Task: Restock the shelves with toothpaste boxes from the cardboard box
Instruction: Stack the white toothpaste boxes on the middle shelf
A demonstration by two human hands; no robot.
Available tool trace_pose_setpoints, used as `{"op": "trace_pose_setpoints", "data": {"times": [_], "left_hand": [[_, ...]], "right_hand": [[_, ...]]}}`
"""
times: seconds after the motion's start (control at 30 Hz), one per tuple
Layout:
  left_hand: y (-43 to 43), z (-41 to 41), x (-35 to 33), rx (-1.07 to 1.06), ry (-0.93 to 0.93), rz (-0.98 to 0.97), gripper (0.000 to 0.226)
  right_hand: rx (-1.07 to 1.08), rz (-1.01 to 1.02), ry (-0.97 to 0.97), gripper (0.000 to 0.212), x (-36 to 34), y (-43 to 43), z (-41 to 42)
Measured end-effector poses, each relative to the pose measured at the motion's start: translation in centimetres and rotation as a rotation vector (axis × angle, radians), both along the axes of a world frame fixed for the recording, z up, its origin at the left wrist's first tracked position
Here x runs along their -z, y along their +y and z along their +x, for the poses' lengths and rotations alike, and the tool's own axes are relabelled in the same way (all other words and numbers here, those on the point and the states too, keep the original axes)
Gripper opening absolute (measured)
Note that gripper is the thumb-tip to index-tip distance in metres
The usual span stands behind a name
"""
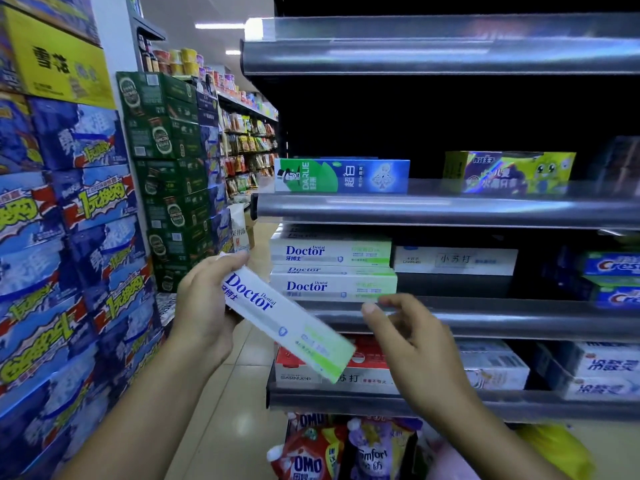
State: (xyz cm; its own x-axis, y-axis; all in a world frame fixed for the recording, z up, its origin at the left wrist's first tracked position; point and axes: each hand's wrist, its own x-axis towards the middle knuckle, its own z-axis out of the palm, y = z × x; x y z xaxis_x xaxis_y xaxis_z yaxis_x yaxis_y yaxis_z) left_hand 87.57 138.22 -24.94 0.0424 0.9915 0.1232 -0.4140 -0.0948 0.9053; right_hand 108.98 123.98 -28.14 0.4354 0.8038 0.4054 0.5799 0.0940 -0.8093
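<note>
A toothpaste box (pixel 287 323) is gripped at its upper end by the left hand (pixel 204 306) and tilted down toward the right hand (pixel 415 344), whose fingers are held loosely apart, holding nothing. Beyond both hands, matching boxes (pixel 332 268) are stacked behind the shelf rail (pixel 485 318). Blue cartons (pixel 86 237) are piled left of the left hand.

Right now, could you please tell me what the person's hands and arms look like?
The left hand and right hand are bare: no gloves, rings or watch show. The left forearm and right forearm are bare too, no sleeve in view. Visible nails look short.
</note>
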Motion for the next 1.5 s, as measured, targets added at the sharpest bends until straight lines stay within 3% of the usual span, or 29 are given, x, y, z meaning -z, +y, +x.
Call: {"op": "trace_pose_setpoints", "data": {"times": [0.13, 0.27, 0.4, 0.5, 0.6, 0.73, 0.93, 1.2, 1.33, 1.5], "left_hand": [[-0.5, 1.6, 0.5, 0.023, -0.205, -0.016, 0.017], [-1.0, 3.2, 0.9, 0.058, -0.244, 0.017, 0.029], [-0.8, 3.1, 1.5, -0.006, 0.156, 0.228, 0.032], [0.2, 2.7, 1.7, -0.056, 0.499, 0.382, 0.033], [1.3, 3.1, 1.8, -0.086, 0.732, 0.434, 0.046], [2.8, 4.3, 1.4, -0.178, 0.936, 0.425, 0.059], [3.8, 4.4, 2.1, -0.037, 0.870, 0.312, 0.055], [5.4, 3.4, 2.4, 0.131, 0.678, 0.272, 0.028], [5.7, 3.6, 2.5, 0.152, 0.649, 0.301, 0.027], [5.3, 3.8, 2.3, 0.140, 0.716, 0.332, 0.026]], "right_hand": [[-0.190, -0.079, 0.427, 0.060, 0.2, -0.2, -0.6], [-0.089, 0.085, 0.439, 0.025, -0.1, 0.7, 0.1], [0.006, 0.153, 0.326, 0.025, -1.1, 1.9, 2.1], [0.121, 0.199, 0.164, 0.013, -2.0, 3.1, 3.7], [0.206, 0.178, 0.011, 0.011, -2.8, 4.4, 4.5], [0.283, 0.139, -0.097, 0.026, -3.1, 5.8, 4.8], [0.259, -0.112, -0.256, 0.015, -2.6, 6.8, 4.2], [0.026, -0.019, 0.035, 0.048, -4.1, 7.8, 5.0], [-0.001, -0.084, 0.043, 0.031, -4.3, 8.9, 4.9], [0.002, -0.106, 0.017, 0.026, -4.3, 9.0, 5.0]]}}
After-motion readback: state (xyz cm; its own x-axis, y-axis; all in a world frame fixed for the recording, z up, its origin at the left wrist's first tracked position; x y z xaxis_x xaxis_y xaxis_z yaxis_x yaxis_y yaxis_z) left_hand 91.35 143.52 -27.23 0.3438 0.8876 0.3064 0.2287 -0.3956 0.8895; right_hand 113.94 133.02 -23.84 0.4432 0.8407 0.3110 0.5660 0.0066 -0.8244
